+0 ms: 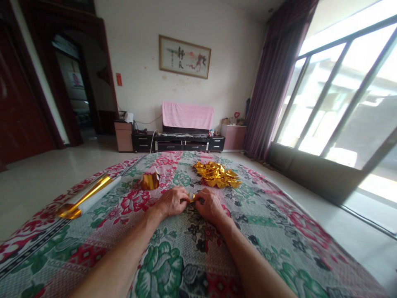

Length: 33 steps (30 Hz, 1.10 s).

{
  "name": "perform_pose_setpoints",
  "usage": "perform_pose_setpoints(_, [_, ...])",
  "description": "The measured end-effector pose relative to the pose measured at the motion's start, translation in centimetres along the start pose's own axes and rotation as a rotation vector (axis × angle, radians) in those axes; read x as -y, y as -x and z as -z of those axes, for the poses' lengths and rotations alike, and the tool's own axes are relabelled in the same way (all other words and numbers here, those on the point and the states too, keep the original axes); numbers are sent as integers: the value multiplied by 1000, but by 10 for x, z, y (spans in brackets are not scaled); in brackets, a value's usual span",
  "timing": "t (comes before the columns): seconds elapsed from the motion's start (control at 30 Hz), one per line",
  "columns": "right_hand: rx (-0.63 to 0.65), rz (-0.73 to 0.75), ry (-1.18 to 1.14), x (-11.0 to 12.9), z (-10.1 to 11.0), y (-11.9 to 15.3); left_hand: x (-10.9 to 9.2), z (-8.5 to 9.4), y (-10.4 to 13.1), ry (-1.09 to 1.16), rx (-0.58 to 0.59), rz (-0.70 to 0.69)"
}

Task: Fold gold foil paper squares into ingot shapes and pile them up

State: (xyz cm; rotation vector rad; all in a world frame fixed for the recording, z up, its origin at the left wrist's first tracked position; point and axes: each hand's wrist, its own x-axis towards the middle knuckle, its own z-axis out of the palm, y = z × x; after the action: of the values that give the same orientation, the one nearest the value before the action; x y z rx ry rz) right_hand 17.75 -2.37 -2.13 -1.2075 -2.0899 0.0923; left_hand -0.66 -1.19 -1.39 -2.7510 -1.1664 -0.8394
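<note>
Between my two hands, low over the flowered cloth (167, 265), is a small piece of gold foil paper (191, 198) with a pale side showing. My left hand (173, 200) pinches its left end, fingers curled. At its right end my right hand (209, 203) pinches it too. Much of the piece is hidden by my fingertips. Just beyond my right hand lies a heap of folded gold foil pieces (217, 174). A curled strip of gold foil paper (150, 181) sits past my left hand.
Farther left lies a long roll of gold and white foil paper (89, 196). Across the room stand a low black cabinet (173, 145) and a pink cloth (187, 114) draped over something. A large window (341, 91) and a purple curtain (269, 78) are on the right.
</note>
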Motion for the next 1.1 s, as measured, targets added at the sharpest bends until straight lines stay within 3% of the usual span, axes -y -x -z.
perform_pose_setpoints(0.3, [26, -3, 4, 1, 3, -1, 8, -8, -1, 114, -79, 65])
perform_pose_setpoints(0.53, [-5, -73, 13, -5, -3, -6, 3, -12, -6, 80, -149, 270])
perform_pose_setpoints(0.67, [-14, -88, 25, -6, -6, -8, 0, -14, -7, 35, -130, 351])
perform_pose_setpoints(1.1, [13, -84, 101, 0, -2, -5, 9, -18, -4, -9, -41, 182])
